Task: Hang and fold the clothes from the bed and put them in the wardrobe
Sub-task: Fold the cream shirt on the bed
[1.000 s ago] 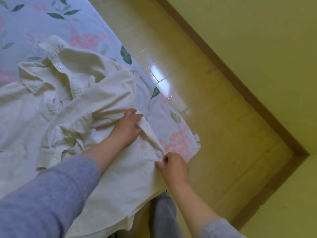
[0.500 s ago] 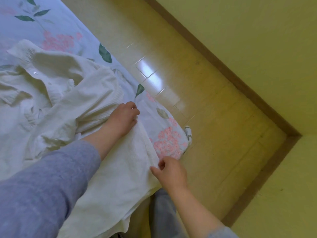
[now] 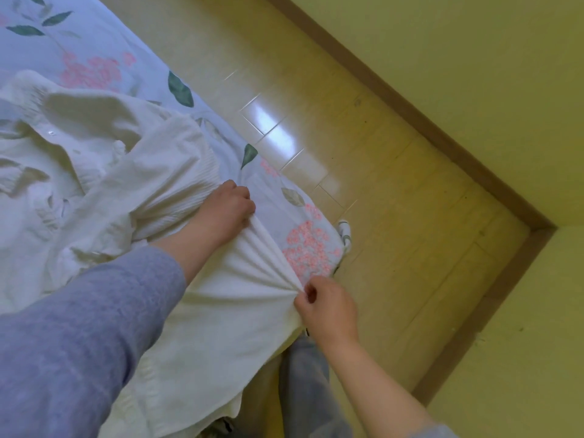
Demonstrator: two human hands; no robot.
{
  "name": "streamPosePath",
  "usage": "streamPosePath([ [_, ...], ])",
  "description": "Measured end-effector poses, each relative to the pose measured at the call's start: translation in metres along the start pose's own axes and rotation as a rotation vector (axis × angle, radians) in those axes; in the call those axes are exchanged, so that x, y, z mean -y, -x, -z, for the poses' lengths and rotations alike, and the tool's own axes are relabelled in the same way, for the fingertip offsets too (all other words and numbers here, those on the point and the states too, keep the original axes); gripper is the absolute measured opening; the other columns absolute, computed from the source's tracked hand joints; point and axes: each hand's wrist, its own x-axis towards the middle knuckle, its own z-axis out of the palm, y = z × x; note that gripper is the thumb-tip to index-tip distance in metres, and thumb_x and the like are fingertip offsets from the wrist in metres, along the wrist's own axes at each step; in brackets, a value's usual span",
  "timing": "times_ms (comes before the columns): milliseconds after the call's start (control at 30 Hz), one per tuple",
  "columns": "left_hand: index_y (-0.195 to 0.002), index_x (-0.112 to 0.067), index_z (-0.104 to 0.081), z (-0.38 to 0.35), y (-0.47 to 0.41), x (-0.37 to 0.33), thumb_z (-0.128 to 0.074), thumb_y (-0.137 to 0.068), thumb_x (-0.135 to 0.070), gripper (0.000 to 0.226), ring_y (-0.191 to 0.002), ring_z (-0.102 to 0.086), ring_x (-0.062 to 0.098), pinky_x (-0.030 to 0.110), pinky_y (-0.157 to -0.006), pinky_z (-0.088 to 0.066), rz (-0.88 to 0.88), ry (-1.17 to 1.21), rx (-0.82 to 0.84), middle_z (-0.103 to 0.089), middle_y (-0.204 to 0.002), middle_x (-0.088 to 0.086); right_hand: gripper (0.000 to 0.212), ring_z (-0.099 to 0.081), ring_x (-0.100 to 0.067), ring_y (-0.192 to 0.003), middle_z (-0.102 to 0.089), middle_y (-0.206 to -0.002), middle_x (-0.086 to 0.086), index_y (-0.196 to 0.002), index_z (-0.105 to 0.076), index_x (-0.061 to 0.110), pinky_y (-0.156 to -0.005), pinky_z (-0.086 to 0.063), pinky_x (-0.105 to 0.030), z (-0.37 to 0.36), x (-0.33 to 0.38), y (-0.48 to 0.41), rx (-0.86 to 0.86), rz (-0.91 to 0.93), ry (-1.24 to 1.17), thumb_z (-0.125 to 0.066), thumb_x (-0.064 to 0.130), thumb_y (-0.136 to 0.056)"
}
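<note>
The cream shirt (image 3: 205, 327) lies crumpled on the bed (image 3: 104, 36), its hem overhanging the bed's corner. My left hand (image 3: 226, 211) grips the shirt's edge, fingers curled; my right hand (image 3: 327, 306) pinches that edge nearer the corner. Recommended: draw both grips apart evenly until the edge is straight, then lay flat. No wardrobe in view.

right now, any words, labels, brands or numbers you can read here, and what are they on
No text can be read anywhere. The cream shirt shows no label or print, and the bedsheet bears only pink flowers and green leaves.
</note>
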Motion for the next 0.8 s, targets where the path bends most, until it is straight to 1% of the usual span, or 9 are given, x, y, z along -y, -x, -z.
streamPosePath([
  [100,-0.110,-0.020,-0.069,0.003,-0.001,-0.002,-0.053,-0.091,-0.016,0.025,-0.109,-0.044,0.026,0.032,-0.076,-0.033,-0.001,-0.080,-0.013,-0.059,-0.115,-0.001,0.020,-0.044,-0.013,-0.058,-0.054,-0.066,0.004,-0.067,-0.052,0.019,-0.047,-0.026,-0.027,0.016,-0.017,-0.006,-0.023,-0.049,-0.014,-0.060,0.026,-0.083],
  [200,-0.104,-0.021,-0.067,0.005,-0.007,-0.012,-0.052,-0.091,-0.015,0.021,-0.107,-0.047,0.024,0.030,-0.074,-0.028,0.034,-0.067,-0.052,-0.062,-0.109,-0.003,0.012,-0.052,-0.017,-0.064,-0.059,-0.072,0.000,-0.077,-0.058,0.015,-0.051,-0.034,-0.029,0.024,-0.025,-0.015,0.087,-0.066,0.030,-0.058,0.022,-0.086],
  [333,-0.103,-0.019,-0.062,0.012,-0.019,-0.020,-0.050,-0.092,-0.016,0.016,-0.097,-0.054,0.025,0.031,-0.075,-0.027,0.069,-0.029,-0.078,-0.064,-0.099,0.001,0.003,-0.047,-0.014,-0.061,-0.056,-0.073,0.001,-0.081,-0.055,0.013,-0.054,-0.036,-0.028,0.018,-0.022,-0.016,0.159,-0.134,-0.148,-0.055,0.010,-0.081],
  [433,-0.106,-0.017,-0.063,0.014,-0.029,-0.019,-0.050,-0.093,-0.011,0.020,-0.094,-0.057,0.027,0.033,-0.076,-0.036,0.061,0.046,-0.112,-0.063,-0.099,0.004,0.012,-0.046,-0.012,-0.061,-0.056,-0.072,0.003,-0.081,-0.057,0.015,-0.055,-0.037,-0.028,0.015,-0.026,-0.016,0.116,-0.210,-0.203,-0.050,0.005,-0.081],
  [533,-0.110,-0.016,-0.065,0.013,-0.033,-0.023,-0.047,-0.095,-0.008,0.025,-0.100,-0.056,0.028,0.042,-0.083,-0.048,0.058,0.163,-0.084,-0.061,-0.106,0.006,0.019,-0.049,-0.014,-0.064,-0.058,-0.071,0.002,-0.075,-0.057,0.018,-0.056,-0.038,-0.030,0.022,-0.039,-0.019,0.082,-0.239,-0.156,-0.046,0.004,-0.083],
  [600,-0.107,-0.015,-0.067,0.010,-0.031,-0.026,-0.049,-0.095,-0.012,0.022,-0.101,-0.056,0.028,0.043,-0.082,-0.049,0.060,0.208,-0.050,-0.061,-0.105,0.005,0.018,-0.050,-0.015,-0.064,-0.057,-0.069,0.004,-0.073,-0.055,0.020,-0.054,-0.036,-0.029,0.024,-0.041,-0.019,0.119,-0.166,-0.096,-0.047,0.007,-0.083],
  [667,-0.101,-0.014,-0.069,0.009,-0.029,-0.025,-0.053,-0.093,-0.016,0.018,-0.099,-0.057,0.027,0.041,-0.079,-0.049,0.049,0.206,-0.042,-0.062,-0.101,0.005,0.011,-0.046,-0.013,-0.060,-0.053,-0.067,0.006,-0.073,-0.053,0.019,-0.051,-0.033,-0.027,0.019,-0.035,-0.016,0.150,-0.096,-0.108,-0.050,0.018,-0.084],
  [733,-0.098,-0.013,-0.069,0.010,-0.030,-0.024,-0.055,-0.092,-0.016,0.015,-0.098,-0.056,0.026,0.039,-0.077,-0.048,0.050,0.206,-0.042,-0.062,-0.100,0.005,0.013,-0.045,-0.009,-0.059,-0.053,-0.069,0.009,-0.076,-0.053,0.021,-0.052,-0.034,-0.025,0.014,-0.029,-0.014,0.166,-0.097,-0.184,-0.056,0.030,-0.084],
  [800,-0.100,-0.013,-0.067,0.012,-0.032,-0.027,-0.054,-0.091,-0.013,0.015,-0.100,-0.055,0.025,0.041,-0.081,-0.049,0.049,0.252,-0.024,-0.061,-0.101,0.005,0.015,-0.047,-0.006,-0.060,-0.054,-0.070,0.011,-0.074,-0.052,0.026,-0.053,-0.034,-0.023,0.014,-0.032,-0.015,0.184,-0.102,-0.220,-0.059,0.029,-0.087],
])
